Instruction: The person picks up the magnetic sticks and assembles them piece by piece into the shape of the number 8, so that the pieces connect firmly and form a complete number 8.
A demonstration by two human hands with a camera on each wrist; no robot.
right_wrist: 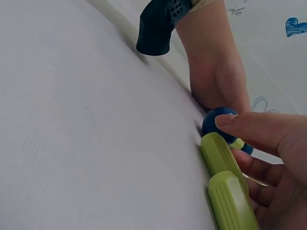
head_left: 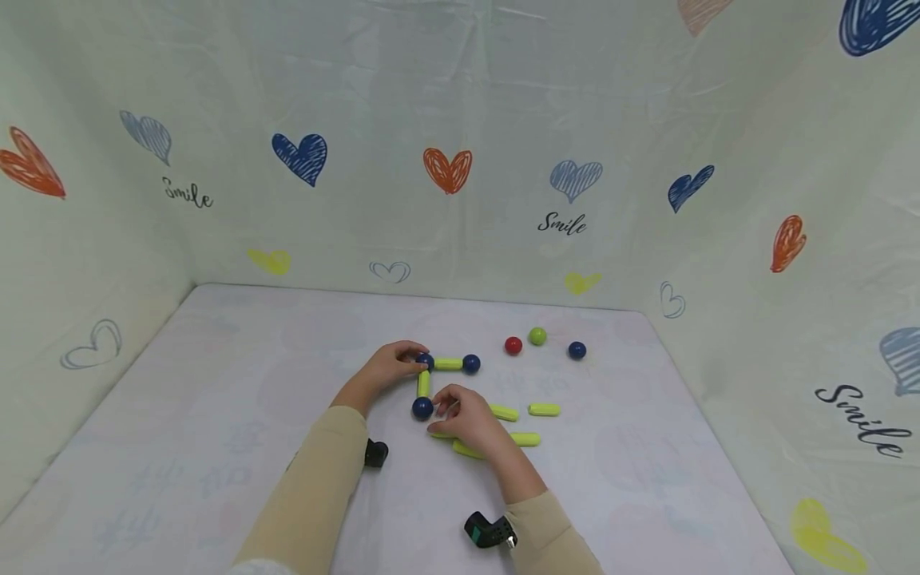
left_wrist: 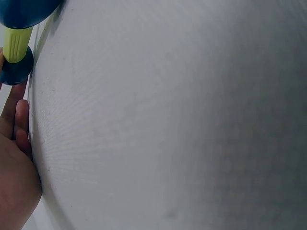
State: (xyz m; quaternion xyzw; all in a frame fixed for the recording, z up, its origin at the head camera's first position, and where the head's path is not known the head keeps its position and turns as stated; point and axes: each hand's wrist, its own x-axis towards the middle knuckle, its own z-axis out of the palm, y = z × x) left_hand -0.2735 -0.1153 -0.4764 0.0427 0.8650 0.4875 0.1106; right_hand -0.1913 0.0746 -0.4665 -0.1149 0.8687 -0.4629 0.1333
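Note:
Three blue balls joined by two yellow-green rods form an L on the table. At its corner, my left hand (head_left: 394, 363) pinches the blue ball (head_left: 426, 362). One rod (head_left: 449, 364) runs right from there to another blue ball (head_left: 471, 364); the second rod (head_left: 423, 384) runs toward me to the near blue ball (head_left: 422, 409). My right hand (head_left: 469, 417) is just right of that near ball, thumb and fingers apart with nothing seen between them. Under and beside it lie loose yellow-green rods (head_left: 526, 439), partly covered by the hand.
Toward the back right sit a red ball (head_left: 513, 346), a green ball (head_left: 537, 336) and a loose blue ball (head_left: 577, 350). A short rod (head_left: 544, 410) lies right of my right hand. Black wrist devices (head_left: 489, 530) show by both sleeves. A heart-printed curtain (head_left: 503, 96) encloses the table.

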